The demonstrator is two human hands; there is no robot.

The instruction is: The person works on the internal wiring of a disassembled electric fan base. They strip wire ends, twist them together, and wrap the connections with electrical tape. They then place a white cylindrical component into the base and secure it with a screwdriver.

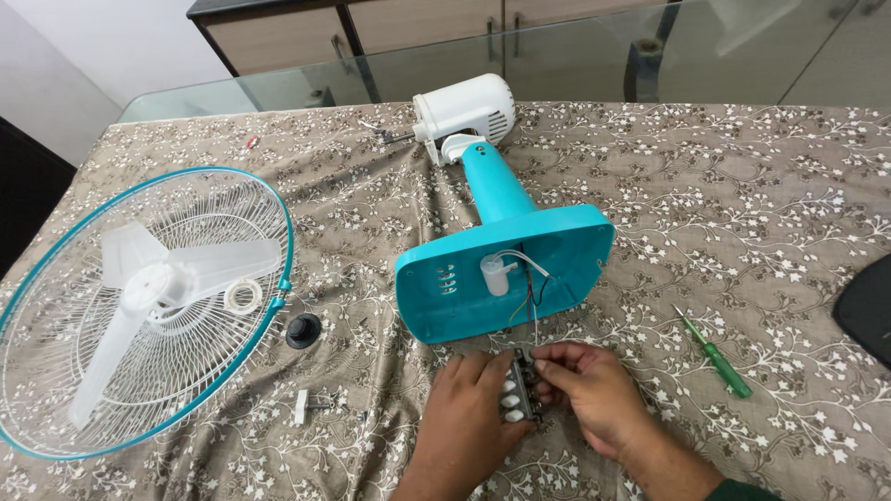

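Observation:
A small push-button switch block (516, 390) with white buttons lies on the patterned cloth near the front edge, joined by thin wires (531, 288) to the open teal fan base (506, 274). My left hand (469, 408) rests against its left side, fingers over the buttons. My right hand (594, 390) pinches its upper right end with the fingertips. The base lies on its side, its hollow underside towards me, with a white cylinder part (495, 275) inside. The teal stem leads up to the white motor housing (464, 107) at the back.
A teal-rimmed white fan guard (200, 199) with a translucent blade (148, 288) lies at the left. Beside it sit a black knob (303, 330) and a small white part (302, 406). A green screwdriver (715, 353) lies to the right. A dark object (868, 306) sits at the right edge.

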